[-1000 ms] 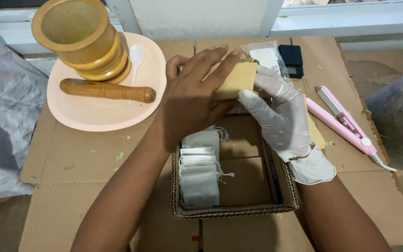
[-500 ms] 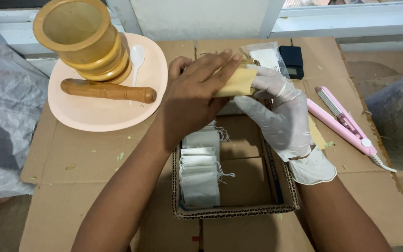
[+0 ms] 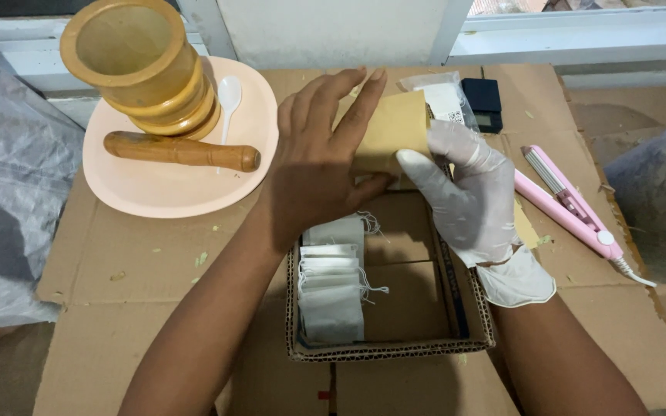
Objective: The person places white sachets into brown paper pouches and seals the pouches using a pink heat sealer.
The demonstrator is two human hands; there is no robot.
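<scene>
Both hands hold one brown paper pouch [image 3: 395,131] over the far edge of a shallow cardboard tray [image 3: 395,350]. The bare left hand [image 3: 321,166] now lies flatter across the pouch's left part, fingers stretched out and thumb pinching its lower edge, where a second ago the fingers curled more around it. The pouch has also turned to show more of its flat face, which suggests it is being pressed smooth.

At far left a peach plate [image 3: 148,196] carries a wooden mortar [image 3: 136,65], a wooden pestle [image 3: 183,150] and a white plastic spoon [image 3: 228,96]. In the tray, just under the left wrist, lies a row of white tea bags [image 3: 331,289] with strings. The gloved right hand [image 3: 464,196] grips the pouch's right edge. Behind it sit a clear packet [image 3: 445,96] and a small dark digital scale [image 3: 483,100]. A pink mini heat sealer [image 3: 568,200] rests at right.
</scene>
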